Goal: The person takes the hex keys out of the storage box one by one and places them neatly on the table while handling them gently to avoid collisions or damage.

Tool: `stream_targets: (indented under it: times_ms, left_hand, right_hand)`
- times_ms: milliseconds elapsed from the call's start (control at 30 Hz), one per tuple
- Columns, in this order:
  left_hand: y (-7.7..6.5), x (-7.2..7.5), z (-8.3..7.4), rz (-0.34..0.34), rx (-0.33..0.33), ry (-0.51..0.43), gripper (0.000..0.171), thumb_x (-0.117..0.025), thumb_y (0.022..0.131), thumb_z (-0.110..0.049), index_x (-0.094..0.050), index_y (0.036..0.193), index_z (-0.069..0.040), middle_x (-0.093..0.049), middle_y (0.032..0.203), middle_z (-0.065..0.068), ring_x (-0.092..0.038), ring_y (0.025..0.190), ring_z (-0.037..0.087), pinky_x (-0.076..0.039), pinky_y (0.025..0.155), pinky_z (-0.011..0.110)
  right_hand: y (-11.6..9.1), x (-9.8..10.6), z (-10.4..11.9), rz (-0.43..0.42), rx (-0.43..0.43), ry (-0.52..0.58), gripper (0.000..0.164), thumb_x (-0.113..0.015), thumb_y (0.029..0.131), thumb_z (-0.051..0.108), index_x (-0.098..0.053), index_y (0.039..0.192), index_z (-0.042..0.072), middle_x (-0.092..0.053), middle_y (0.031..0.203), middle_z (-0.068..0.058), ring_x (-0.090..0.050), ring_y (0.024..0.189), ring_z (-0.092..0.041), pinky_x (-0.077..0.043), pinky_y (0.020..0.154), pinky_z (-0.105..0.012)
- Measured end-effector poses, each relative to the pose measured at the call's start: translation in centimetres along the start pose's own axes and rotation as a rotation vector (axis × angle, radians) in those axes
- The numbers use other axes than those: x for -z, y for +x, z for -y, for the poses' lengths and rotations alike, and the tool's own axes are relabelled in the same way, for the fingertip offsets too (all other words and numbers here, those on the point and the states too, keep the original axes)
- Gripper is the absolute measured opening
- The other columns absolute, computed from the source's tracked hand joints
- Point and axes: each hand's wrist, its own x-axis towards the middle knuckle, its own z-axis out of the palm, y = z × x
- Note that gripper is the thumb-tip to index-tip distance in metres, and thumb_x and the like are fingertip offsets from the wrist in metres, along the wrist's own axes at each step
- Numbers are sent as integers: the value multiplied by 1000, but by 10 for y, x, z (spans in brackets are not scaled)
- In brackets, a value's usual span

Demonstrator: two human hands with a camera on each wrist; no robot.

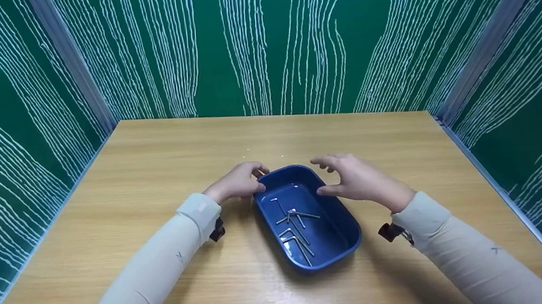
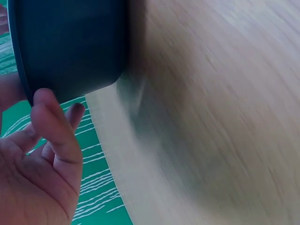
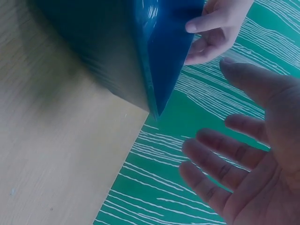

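A blue plastic tray (image 1: 332, 245) with rounded corners lies at an angle on the table in the head view. Inside it are several L-shaped metal rods (image 1: 301, 238) that look like hex keys, loosely piled toward its left side. My left hand (image 1: 239, 182) pinches the tray's far left corner, thumb over the rim and fingers outside; the left wrist view shows the fingers against the dark outer wall (image 2: 70, 42). My right hand (image 1: 358, 177) hovers beside the far right rim, fingers spread and apart from the tray, as the right wrist view also shows.
The wooden table (image 1: 166, 154) reaches back to green walls (image 1: 207, 56) with white wavy lines on three sides. Tiny pale specks (image 1: 282, 156) lie on the wood beyond the tray. Dark wrist cameras (image 1: 217, 229) hang under both sleeves.
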Motion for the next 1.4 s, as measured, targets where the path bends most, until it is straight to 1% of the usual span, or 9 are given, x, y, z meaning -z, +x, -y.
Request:
stream_targets:
  times_ms: [67,233,433,600,767,1000,1100,1300,1400]
  left_hand:
    - [1,-1,1,-4,-13,6,44,-67,95,-7,-66,140,-7,-68,134,19,-68,87,23,-55,62,35]
    - [4,-3,3,3,-37,-10,44,-62,93,0,-68,136,-3,-68,128,21,-61,70,18,-47,52,25]
    - [6,-5,6,17,-41,-61,46,-58,92,4,-67,137,-2,-68,123,21,-57,58,14,-47,50,24]
    - [7,-5,7,36,-44,-125,50,-54,90,6,-66,138,-1,-69,118,22,-57,55,14,-49,50,26]
    - [7,-6,8,41,-55,-143,49,-53,90,8,-67,135,-1,-71,114,23,-56,52,13,-47,48,26]
    - [8,-8,9,37,-63,-164,48,-52,89,9,-68,134,1,-70,114,27,-54,50,11,-45,46,24]
    - [8,-9,9,35,-60,-170,46,-53,90,9,-68,133,0,-70,115,28,-53,50,11,-44,46,23]
    - [8,-11,11,23,-60,-187,42,-55,91,8,-69,129,-2,-69,108,21,-52,50,12,-42,44,22]
    - [8,-11,11,16,-56,-194,42,-55,91,9,-69,129,-3,-67,103,16,-51,50,12,-42,44,23]
  right_hand:
    - [1,-1,2,18,1,7,66,-86,93,23,-60,150,2,-70,136,-24,-71,120,-42,-62,96,-56]
    - [4,-2,7,59,2,19,64,-86,94,23,-61,149,2,-70,140,-22,-70,119,-40,-61,97,-55]
    - [6,-4,13,86,29,48,62,-86,94,21,-62,147,-1,-72,136,-21,-70,117,-39,-62,94,-53]
    - [10,-6,18,122,41,74,61,-86,94,21,-63,146,-2,-72,132,-24,-71,116,-41,-60,97,-55]
    - [13,-8,24,158,18,80,60,-86,93,21,-64,144,-1,-72,126,-25,-71,114,-42,-60,100,-55]
    - [17,-15,31,206,-26,115,53,-86,94,20,-67,140,3,-73,118,-17,-70,105,-31,-63,94,-48]
    - [19,-19,33,222,-41,125,52,-86,94,18,-68,140,4,-73,118,-18,-68,101,-29,-63,92,-46]
    - [21,-29,36,246,-53,143,50,-84,94,13,-68,139,0,-73,127,-23,-70,109,-36,-62,98,-50]
    - [23,-35,36,254,-45,143,48,-85,92,11,-69,136,-1,-73,123,-23,-70,105,-33,-63,95,-48]
